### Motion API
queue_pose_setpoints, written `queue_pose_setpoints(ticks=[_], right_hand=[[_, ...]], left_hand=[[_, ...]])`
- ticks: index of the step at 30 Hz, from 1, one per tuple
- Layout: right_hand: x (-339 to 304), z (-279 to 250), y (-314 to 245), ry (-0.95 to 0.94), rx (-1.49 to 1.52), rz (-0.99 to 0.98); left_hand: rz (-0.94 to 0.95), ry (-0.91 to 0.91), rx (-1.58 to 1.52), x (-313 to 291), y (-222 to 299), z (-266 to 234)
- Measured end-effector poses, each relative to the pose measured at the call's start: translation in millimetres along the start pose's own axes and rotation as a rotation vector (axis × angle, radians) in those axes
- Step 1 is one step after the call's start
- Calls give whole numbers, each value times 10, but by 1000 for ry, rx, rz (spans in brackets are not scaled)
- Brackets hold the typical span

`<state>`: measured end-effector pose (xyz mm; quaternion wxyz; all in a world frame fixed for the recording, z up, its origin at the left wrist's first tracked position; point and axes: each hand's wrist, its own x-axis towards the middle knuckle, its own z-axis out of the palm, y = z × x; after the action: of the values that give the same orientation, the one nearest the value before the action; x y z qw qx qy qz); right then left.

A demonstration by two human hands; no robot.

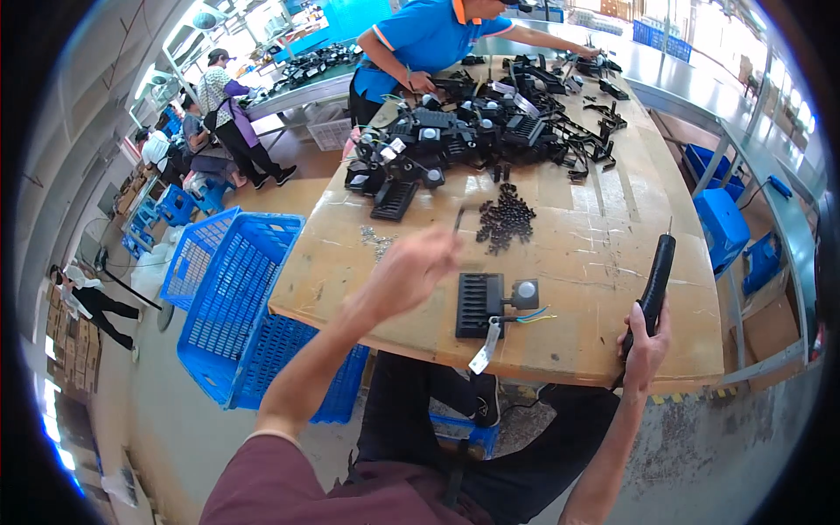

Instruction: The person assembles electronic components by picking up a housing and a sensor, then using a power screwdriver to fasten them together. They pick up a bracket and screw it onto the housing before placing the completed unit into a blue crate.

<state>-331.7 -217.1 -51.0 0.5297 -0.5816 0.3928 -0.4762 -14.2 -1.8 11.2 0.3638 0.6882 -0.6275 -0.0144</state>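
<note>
Fingers of right hand clamped on black rod-shaped handheld tool

Left hand was blurred; couldn't tell whether its fingers pinched the slim dark stick. Black finned rectangular lamp lay flat on the tan tabletop, near edge. Good handling probably meant steadying the lamp, thin yellow-and-blue wires clear of the tool.

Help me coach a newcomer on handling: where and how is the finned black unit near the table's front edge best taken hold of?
Probably by its finned body, from above and the left, pinching the far and near edges. It lies flat and blocky there, while the domed head and loose wires jut right and the white tag hangs nearer.
</note>
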Motion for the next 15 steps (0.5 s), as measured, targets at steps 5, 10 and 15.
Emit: queue_pose_setpoints(ticks=[5,10,15], right_hand=[[-22,69,73,-32,-19,-4],[-101,97,70,-17,-42,-15],[-55,149,129,-34,-14,-33]], left_hand=[[-49,-88,12,-789,208,189],[-36,-107,-14,-805,176,318],[63,93,212,-698,180,340]])
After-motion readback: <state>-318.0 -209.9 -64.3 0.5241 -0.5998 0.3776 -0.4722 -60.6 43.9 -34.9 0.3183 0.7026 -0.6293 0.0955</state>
